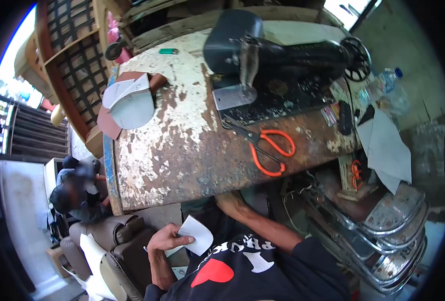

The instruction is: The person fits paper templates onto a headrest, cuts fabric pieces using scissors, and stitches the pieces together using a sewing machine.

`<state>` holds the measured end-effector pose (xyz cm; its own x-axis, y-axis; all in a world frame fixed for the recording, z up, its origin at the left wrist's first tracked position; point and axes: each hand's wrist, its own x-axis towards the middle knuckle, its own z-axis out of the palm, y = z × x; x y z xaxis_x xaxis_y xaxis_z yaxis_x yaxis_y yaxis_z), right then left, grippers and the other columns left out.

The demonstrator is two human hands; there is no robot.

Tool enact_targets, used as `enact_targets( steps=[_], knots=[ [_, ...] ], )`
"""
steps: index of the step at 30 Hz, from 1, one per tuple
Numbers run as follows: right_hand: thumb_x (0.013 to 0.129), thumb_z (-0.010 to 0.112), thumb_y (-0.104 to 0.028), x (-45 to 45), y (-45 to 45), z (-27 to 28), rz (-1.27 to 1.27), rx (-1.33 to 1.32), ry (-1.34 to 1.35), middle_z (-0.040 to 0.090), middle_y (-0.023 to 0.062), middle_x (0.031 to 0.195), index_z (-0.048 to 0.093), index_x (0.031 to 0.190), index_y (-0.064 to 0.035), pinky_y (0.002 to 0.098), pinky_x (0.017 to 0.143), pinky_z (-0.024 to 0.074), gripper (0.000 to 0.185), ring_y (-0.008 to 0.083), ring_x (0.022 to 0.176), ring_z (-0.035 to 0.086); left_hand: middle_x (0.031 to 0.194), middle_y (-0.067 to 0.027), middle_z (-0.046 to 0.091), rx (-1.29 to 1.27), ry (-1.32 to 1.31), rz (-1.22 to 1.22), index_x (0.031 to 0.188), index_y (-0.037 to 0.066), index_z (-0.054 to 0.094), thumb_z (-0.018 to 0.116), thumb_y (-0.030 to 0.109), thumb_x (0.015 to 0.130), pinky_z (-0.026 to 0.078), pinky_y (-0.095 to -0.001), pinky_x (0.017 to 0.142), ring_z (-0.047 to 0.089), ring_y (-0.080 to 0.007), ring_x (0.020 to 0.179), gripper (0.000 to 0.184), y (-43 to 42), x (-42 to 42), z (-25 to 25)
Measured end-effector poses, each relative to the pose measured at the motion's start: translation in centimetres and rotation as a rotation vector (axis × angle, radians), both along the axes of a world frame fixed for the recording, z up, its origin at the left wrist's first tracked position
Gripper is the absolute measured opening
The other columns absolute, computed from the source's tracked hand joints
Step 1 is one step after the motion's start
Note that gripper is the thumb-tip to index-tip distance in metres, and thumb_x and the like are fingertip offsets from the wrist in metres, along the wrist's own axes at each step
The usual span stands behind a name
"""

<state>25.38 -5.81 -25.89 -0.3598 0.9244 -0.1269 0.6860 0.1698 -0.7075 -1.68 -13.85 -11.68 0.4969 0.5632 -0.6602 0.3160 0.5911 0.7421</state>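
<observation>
My left hand [168, 241] is closed on a white flat piece [197, 235] with a rounded corner, thumb on top, in front of my dark shirt. Whether the piece is paper, card or sheet material I cannot tell. My right hand [228, 201] reaches beneath the front edge of the worn table [182, 155]; its fingers are hidden there. Scissors with orange handles [270, 150] lie spread on the tabletop above my right hand. Behind them stands a black sewing machine [292, 55].
Cut white and brown pieces [129, 103] lie at the table's left, near a green lighter [168, 51]. Plastic bottles [390, 83] and hanging white sheets [387, 148] are on the right, above stacked metal-framed chairs [393, 215]. Brown padded seats [104, 236] and another person [79, 190] are left.
</observation>
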Motion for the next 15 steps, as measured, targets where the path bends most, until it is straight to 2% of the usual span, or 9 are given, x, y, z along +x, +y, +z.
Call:
enact_targets(
  steps=[1, 3, 4, 8, 9, 11, 13, 15],
  knots=[
    [0.105, 0.043, -0.019, 0.3, -1.3, -0.7, -0.014, 0.182, -0.117, 0.058, 0.0200, 0.147, 0.061, 0.139, -0.0055, 0.0480, 0.120, 0.0387, 0.040, 0.0366, 0.138, 0.051, 0.091, -0.0037, 0.078, 0.034, 0.013, -0.016, 0.109, -0.003, 0.077, 0.083, 0.026, 0.094, 0.054, -0.0310, 0.078, 0.066, -0.0088, 0.085, 0.034, 0.1, 0.2, 0.3],
    [0.105, 0.045, -0.020, 0.9, -1.2, -0.6, -0.029, 0.277, -0.181, 0.059, 0.0199, 0.146, 0.060, 0.139, -0.0058, 0.0475, 0.119, 0.0399, 0.040, 0.0360, 0.137, 0.052, 0.091, -0.0047, 0.078, 0.058, 0.037, -0.055, 0.109, -0.003, 0.077, 0.082, 0.029, 0.094, 0.054, -0.0314, 0.078, 0.065, -0.0084, 0.085, 0.035, 0.4, -0.4, -0.9],
    [0.105, 0.045, -0.020, 0.7, -1.1, -0.8, -0.049, 0.236, -0.181, 0.059, 0.0198, 0.145, 0.060, 0.140, -0.0060, 0.0473, 0.118, 0.0404, 0.040, 0.0357, 0.136, 0.052, 0.091, -0.0056, 0.078, 0.062, 0.064, -0.127, 0.110, -0.002, 0.077, 0.082, 0.031, 0.094, 0.054, -0.0318, 0.078, 0.065, -0.0081, 0.085, 0.037, 0.4, -0.8, -1.2],
    [0.104, 0.048, -0.021, -0.9, 0.1, -0.8, -0.108, 0.028, -0.155, 0.061, 0.0197, 0.142, 0.059, 0.141, -0.0067, 0.0464, 0.116, 0.0427, 0.041, 0.0345, 0.134, 0.054, 0.093, -0.0078, 0.079, 0.123, 0.055, -0.146, 0.111, -0.002, 0.077, 0.080, 0.034, 0.096, 0.054, -0.0332, 0.077, 0.065, -0.0085, 0.087, 0.039, 2.3, 0.1, 1.7],
    [0.104, 0.049, -0.021, -0.9, 0.2, -0.6, -0.070, 0.009, -0.167, 0.062, 0.0196, 0.141, 0.058, 0.141, -0.0069, 0.0462, 0.116, 0.0433, 0.041, 0.0342, 0.134, 0.055, 0.093, -0.0078, 0.079, 0.138, 0.065, -0.132, 0.111, -0.002, 0.077, 0.080, 0.034, 0.096, 0.054, -0.0332, 0.077, 0.065, -0.0085, 0.087, 0.039, 1.9, -0.3, 1.7],
    [0.101, 0.056, -0.022, 0.8, 0.8, 0.5, 0.197, 0.127, -0.280, 0.070, 0.0200, 0.127, 0.063, 0.136, -0.0090, 0.0483, 0.107, 0.0498, 0.038, 0.0383, 0.120, 0.065, 0.094, -0.0087, 0.079, 0.143, -0.017, -0.025, 0.111, -0.003, 0.076, 0.081, 0.034, 0.095, 0.054, -0.0337, 0.078, 0.066, -0.0102, 0.087, 0.041, 1.2, -1.2, 1.1],
    [0.097, 0.063, -0.022, 2.2, -0.1, 12.4, 0.301, -0.126, -0.163, 0.074, 0.0221, 0.111, 0.069, 0.128, -0.0095, 0.0507, 0.097, 0.0547, 0.033, 0.0422, 0.103, 0.071, 0.096, -0.0084, 0.079, 0.139, 0.008, 0.001, 0.112, -0.004, 0.076, 0.080, 0.030, 0.095, 0.054, -0.0335, 0.080, 0.068, -0.0125, 0.089, 0.038, 0.9, -1.5, 2.5],
    [0.096, 0.069, -0.030, 4.7, -0.4, 17.5, 0.537, -0.168, 0.216, 0.075, 0.0233, 0.104, 0.071, 0.125, -0.0041, 0.0495, 0.088, 0.0581, 0.039, 0.0380, 0.094, 0.074, 0.099, -0.0077, 0.079, 0.205, -0.212, 0.176, 0.113, -0.004, 0.076, 0.079, 0.023, 0.095, 0.054, -0.0333, 0.081, 0.070, -0.0140, 0.092, 0.032, 0.7, -1.6, 3.2]
  ],
)
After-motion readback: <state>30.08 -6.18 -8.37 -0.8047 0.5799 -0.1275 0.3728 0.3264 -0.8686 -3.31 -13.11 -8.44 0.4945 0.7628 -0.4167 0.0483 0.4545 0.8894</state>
